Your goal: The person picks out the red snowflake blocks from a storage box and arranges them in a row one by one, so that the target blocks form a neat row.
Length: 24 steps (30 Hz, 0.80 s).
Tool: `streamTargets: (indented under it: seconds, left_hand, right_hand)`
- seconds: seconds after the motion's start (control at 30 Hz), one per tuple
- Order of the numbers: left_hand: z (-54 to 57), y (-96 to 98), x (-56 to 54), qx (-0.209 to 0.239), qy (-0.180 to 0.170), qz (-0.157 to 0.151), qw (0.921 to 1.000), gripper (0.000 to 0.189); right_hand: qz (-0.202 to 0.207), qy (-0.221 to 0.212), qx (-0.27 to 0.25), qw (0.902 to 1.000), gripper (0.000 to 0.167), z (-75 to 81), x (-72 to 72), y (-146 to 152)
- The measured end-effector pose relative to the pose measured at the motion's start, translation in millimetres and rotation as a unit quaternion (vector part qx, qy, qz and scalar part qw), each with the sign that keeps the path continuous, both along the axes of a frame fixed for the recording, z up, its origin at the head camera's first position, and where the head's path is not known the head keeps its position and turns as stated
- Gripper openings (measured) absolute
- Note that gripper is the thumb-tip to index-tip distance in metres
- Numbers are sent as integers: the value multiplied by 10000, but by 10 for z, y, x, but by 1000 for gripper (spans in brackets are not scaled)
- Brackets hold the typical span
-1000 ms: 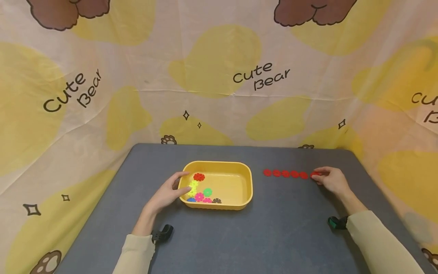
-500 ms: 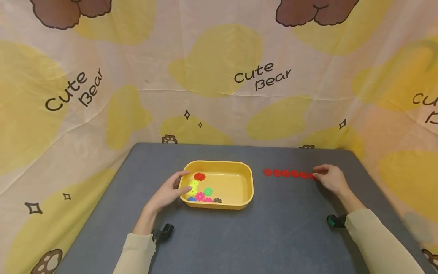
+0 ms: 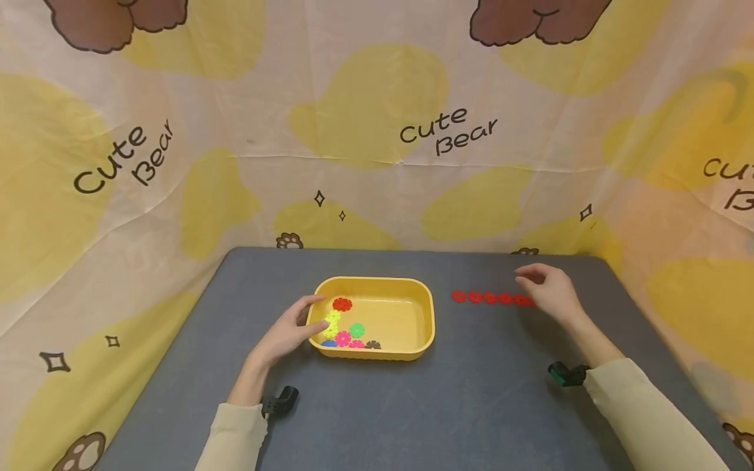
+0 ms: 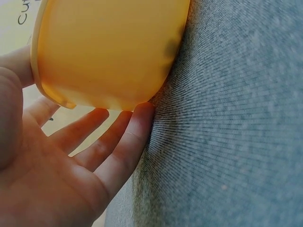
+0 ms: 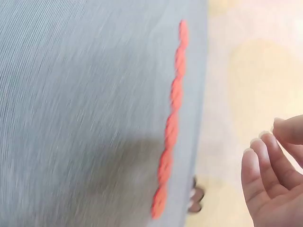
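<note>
My left hand [image 3: 287, 333] holds the left end of a yellow plastic tray [image 3: 406, 356]. In the left wrist view its thumb hooks over the rim while its fingertips [image 4: 142, 113] touch the outer wall. Loosely bent and holding nothing, my right hand [image 3: 550, 291] hovers over the right end of a row of red snowflake discs [image 3: 491, 297]. The right wrist view shows the whole row [image 5: 171, 130] lying on the table, its discs close together in a nearly straight line. In the head view the hand partly covers the last disc.
Inside the tray, towards its left, lie a red disc [image 3: 342, 304], yellow discs [image 3: 332, 320], a green disc [image 3: 357, 330], pink discs [image 3: 343, 338], a blue disc [image 3: 328, 343] and a dark disc [image 3: 373, 345]. A patterned cloth [image 3: 365, 131] hangs behind the grey table [image 3: 412, 418].
My right hand pressed a red disc against the row's right end, let it go, then rose and moved left. The left hand and tray stay in place.
</note>
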<state>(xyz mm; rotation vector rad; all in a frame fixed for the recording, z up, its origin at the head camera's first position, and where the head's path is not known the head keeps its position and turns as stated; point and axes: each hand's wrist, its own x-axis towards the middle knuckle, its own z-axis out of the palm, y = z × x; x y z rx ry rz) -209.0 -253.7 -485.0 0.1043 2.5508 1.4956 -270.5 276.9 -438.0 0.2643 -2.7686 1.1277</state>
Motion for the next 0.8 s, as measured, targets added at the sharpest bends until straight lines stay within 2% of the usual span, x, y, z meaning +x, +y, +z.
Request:
streamTargets:
  seconds: [0.37,0.8]
  left_hand:
    - [-17,0,-4,88,14,14,10000,66]
    - [-5,5,4,62,32,0,10000,66]
  right_hand:
    - [301,33,-471,9984,27,155,114,-524]
    - [695,65,-742,9948,20,151,214,-1105]
